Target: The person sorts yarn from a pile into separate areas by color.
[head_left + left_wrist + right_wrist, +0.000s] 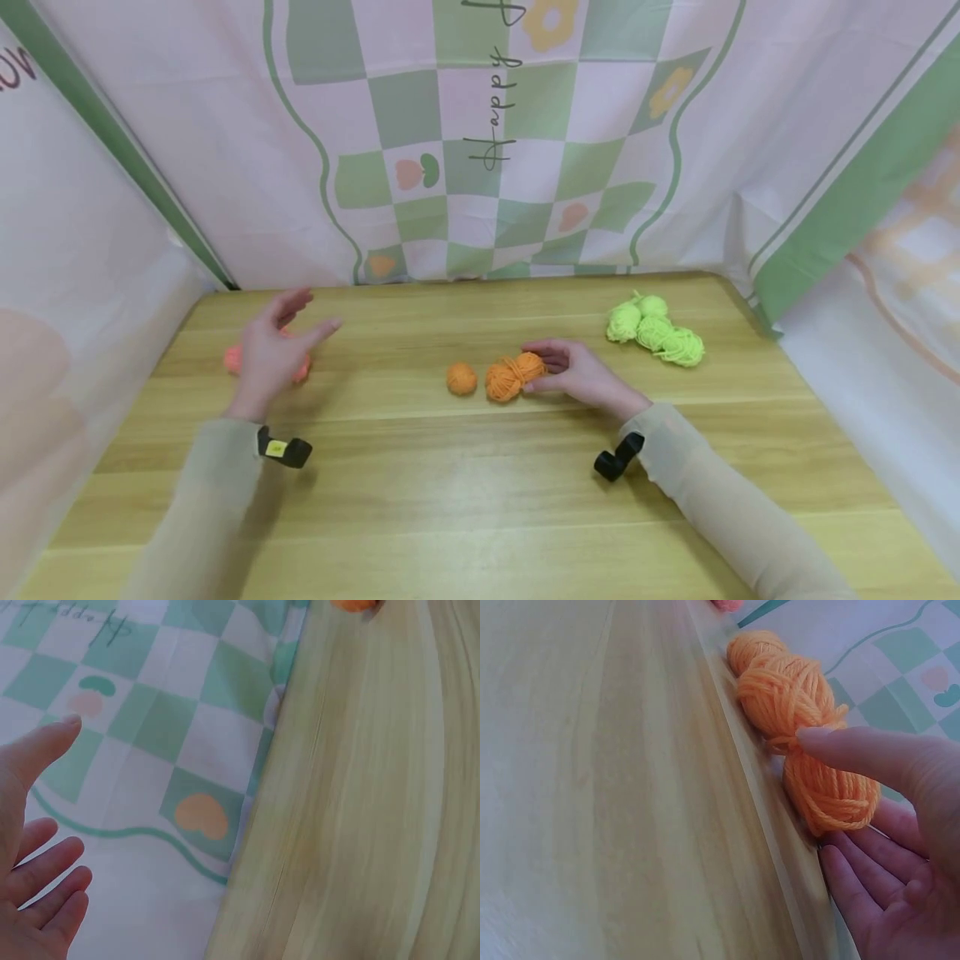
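right hand [900,847] – thumb on orange yarn [810,750]

Beige sleeves [202,492], black wrist cameras [285,450]

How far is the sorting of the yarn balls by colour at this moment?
Looks done: the green yarn balls lie bunched at the far right. In hand: the right hand touches the orange yarn balls, thumb on one; another orange ball lies apart. The left hand hovers open over the pink yarn. Left, probably: gathering the orange ones.
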Demonstrator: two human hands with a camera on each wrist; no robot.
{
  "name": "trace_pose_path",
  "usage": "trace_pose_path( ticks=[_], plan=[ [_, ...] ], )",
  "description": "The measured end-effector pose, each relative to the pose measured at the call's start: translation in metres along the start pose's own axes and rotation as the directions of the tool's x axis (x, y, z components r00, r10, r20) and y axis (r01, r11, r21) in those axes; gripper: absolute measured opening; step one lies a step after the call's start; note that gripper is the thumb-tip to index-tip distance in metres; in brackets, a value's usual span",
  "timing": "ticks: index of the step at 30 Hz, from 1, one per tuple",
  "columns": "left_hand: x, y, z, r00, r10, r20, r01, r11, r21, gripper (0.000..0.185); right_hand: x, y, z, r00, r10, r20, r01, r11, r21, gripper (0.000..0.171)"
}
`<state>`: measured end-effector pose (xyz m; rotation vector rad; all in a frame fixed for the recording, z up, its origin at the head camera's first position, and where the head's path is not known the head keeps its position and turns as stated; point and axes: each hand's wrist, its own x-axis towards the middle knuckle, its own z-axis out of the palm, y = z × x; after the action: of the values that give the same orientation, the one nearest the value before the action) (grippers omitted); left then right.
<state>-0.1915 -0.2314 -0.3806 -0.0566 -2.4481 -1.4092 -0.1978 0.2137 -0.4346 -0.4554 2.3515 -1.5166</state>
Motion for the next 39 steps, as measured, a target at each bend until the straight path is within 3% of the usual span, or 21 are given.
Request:
trace_pose_path(
  ticks=[12, 22, 29, 39],
  plan=[
    [-0.013, 0.009, 0.041, 0.987, 0.076, 0.139, -0.067, 0.995, -0.068, 0.073, 0.002, 0.003, 0.000, 1.000, 0.006, -0.003, -0.006, 1.000, 0.003, 0.072],
    [-0.027, 0.012, 0.084, 0.947, 0.118, 0.299, -0.096, 0.991, -0.089, 0.074, 0.001, -0.002, 0.000, 1.000, 0.013, -0.003, -0.013, 1.000, 0.018, 0.073],
    [-0.036, 0.020, 0.109, 0.927, 0.142, 0.347, -0.092, 0.983, -0.157, 0.071, 0.001, -0.002, 0.000, 1.000, 0.015, -0.009, -0.015, 1.000, 0.010, 0.073],
    [-0.045, 0.027, 0.130, 0.906, 0.167, 0.389, -0.098, 0.977, -0.191, 0.071, 0.001, -0.001, 0.001, 1.000, 0.017, 0.000, -0.017, 1.000, 0.009, 0.072]
  ],
)
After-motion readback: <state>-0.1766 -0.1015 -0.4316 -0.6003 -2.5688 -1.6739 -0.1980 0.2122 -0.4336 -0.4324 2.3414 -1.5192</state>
